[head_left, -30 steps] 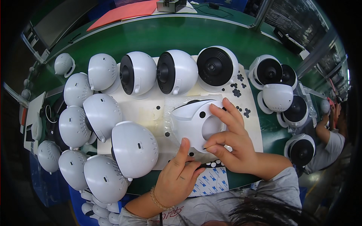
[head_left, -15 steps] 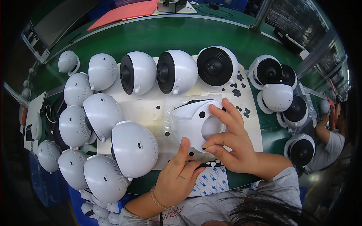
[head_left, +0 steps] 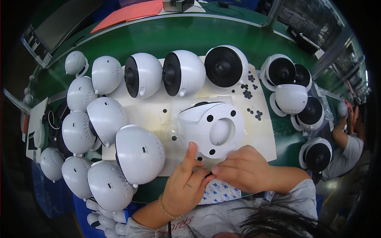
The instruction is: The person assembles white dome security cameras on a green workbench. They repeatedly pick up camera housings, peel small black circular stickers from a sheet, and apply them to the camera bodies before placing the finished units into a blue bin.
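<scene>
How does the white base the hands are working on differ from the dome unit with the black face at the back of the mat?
The white base lies flat near the hands, underside up, showing round black pads around a central hump; the dome unit sits at the far edge, its round black face toward the camera. The left hand touches the base's near edge and the right hand is close by it; nothing touches the dome unit. Both have glossy white shells and rest on the white mat.
</scene>
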Available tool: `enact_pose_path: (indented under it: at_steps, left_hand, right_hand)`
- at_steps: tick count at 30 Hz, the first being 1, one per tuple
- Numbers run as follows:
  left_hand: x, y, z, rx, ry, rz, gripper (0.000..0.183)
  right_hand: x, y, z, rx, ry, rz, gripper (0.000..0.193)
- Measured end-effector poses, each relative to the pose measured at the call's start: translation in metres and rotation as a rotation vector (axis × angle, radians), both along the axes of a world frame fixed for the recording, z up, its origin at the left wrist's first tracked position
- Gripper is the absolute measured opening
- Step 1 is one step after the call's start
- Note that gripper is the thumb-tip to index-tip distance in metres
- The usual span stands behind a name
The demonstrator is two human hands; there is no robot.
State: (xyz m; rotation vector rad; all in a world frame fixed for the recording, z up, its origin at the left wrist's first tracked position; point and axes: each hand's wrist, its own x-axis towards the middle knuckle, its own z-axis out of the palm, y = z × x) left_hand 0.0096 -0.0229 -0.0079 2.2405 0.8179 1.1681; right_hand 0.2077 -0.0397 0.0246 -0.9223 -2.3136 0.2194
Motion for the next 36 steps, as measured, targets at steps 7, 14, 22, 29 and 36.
enact_pose_path:
  at_steps: [7,14,22,29,36]
  left_hand:
    - [-0.002,-0.002,-0.002,-0.024,-0.033,-0.105,0.022]
    - [-0.002,0.002,0.001,-0.103,-0.003,-0.126,0.023]
    - [0.000,0.001,-0.004,-0.023,0.052,-0.043,0.023]
    - [0.002,0.000,-0.006,-0.034,0.064,-0.020,0.021]
    - [0.002,0.000,-0.004,0.011,0.092,-0.001,0.021]
  right_hand:
    - [0.002,0.001,-0.003,-0.069,0.123,0.086,0.026]
    - [0.014,0.002,-0.013,0.092,0.216,0.024,0.013]
    - [0.023,0.015,-0.010,-0.210,0.348,-0.250,0.011]
    - [0.023,0.015,-0.011,-0.133,0.275,-0.269,0.010]
    - [0.029,0.015,-0.027,0.324,0.040,-0.322,0.024]
